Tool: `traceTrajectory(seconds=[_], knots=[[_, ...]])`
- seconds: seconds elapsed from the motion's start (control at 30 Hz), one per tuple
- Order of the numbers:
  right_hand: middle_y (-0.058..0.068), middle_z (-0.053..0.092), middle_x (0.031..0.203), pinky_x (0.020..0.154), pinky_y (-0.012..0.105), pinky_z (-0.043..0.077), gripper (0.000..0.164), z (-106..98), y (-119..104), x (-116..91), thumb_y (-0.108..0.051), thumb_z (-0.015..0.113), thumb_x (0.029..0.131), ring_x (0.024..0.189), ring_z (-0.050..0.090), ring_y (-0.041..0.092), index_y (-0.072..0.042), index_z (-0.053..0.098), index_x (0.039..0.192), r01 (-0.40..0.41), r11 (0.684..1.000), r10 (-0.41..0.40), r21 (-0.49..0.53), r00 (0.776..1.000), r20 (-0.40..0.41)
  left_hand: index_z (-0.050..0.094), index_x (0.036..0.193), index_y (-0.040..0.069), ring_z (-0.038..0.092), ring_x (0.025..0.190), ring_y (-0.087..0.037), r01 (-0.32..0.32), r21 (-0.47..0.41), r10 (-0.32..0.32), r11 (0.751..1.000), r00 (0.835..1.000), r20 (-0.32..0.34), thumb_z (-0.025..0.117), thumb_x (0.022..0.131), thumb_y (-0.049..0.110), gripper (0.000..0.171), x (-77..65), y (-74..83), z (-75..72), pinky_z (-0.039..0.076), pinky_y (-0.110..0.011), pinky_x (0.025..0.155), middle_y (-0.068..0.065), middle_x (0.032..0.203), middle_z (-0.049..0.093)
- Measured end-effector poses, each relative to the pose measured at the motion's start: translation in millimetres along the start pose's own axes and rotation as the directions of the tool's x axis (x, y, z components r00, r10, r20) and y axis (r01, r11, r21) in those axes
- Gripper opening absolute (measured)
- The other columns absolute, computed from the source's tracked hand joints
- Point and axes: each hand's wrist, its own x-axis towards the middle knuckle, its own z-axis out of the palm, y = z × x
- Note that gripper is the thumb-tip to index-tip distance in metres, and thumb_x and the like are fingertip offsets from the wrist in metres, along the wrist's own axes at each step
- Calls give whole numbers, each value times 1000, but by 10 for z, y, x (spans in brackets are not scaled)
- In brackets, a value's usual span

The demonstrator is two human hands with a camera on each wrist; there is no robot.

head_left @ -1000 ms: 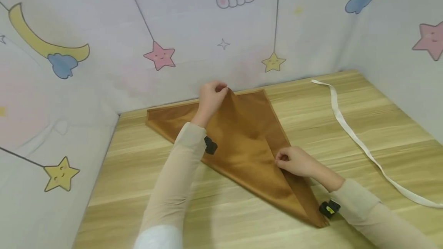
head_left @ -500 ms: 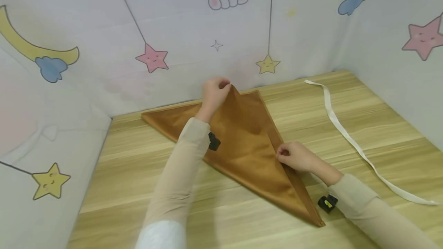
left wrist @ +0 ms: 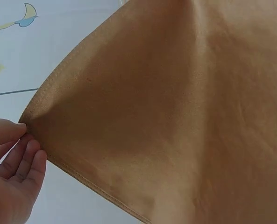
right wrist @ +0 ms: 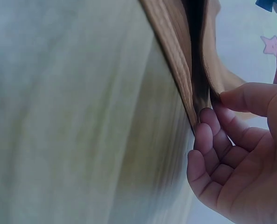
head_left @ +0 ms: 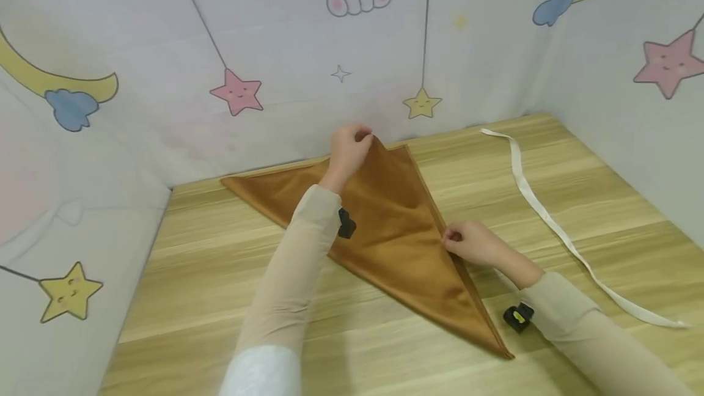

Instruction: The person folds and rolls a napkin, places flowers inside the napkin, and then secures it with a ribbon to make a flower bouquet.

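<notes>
A brown satiny cloth (head_left: pixel 379 243), folded into a triangle, lies on the table in the head view. My left hand (head_left: pixel 349 154) pinches the corner of its upper layer between thumb and fingers, raised near the table's back edge. The left wrist view shows that hand (left wrist: pixel 17 163) at the stitched corner of the cloth (left wrist: pixel 129 93). Along the right side, my right hand (head_left: pixel 470 243) pinches the upper layer's edge. In the right wrist view, thumb and forefinger of the right hand (right wrist: pixel 245 149) grip one hemmed edge, with the other layer's edge beside the remaining fingers.
A white ribbon (head_left: pixel 541 209) lies loosely curved on the wooden table (head_left: pixel 220 298) to the right. Behind the table stands a pale wall covering (head_left: pixel 297 47) printed with stars and moons. Small black devices, one of them the right wrist camera (head_left: pixel 518 316), are worn at the cuffs.
Both hands have shifted slightly, drawing the upper layer rightward and back. Its edge now lies closer to the lower layer's right edge, and the exposed strip has narrowed. The head view has also shifted.
</notes>
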Motion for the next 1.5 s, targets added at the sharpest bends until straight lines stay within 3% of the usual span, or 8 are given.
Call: traceTrajectory(seconds=[0.3,0.73,1.0,1.5], knots=[[0,59,70,61,26,41,13,-17,73,57,-13,54,83,63,48,11,-6,64,79,-16,1000,16,-3,1000,-24,66,98,4,58,92,-20,15,-14,-15,1000,1000,-6,55,88,13,18,80,-41,79,48,-30,78,-9,99,64],[0,58,68,58,25,41,10,4,138,63,-10,55,80,60,47,10,-6,64,77,-49,999,49,11,998,-38,67,95,1,59,91,-22,9,32,-9,999,1000,6,56,86,11,17,273,-74,363,48,-30,78,-12,95,66],[1,58,68,56,26,40,11,-40,151,75,-11,55,81,59,47,11,-5,63,77,-85,996,85,15,996,-27,66,98,1,58,93,-21,36,10,-36,999,999,26,55,87,11,19,353,-122,518,48,-31,79,-12,98,65],[1,57,67,56,25,39,11,-70,190,78,-11,55,80,59,46,11,-6,63,75,-100,995,100,5,993,-56,67,96,0,59,93,-22,57,-11,-57,998,998,3,54,87,9,19,465,-251,695,47,-30,79,-13,97,66]])
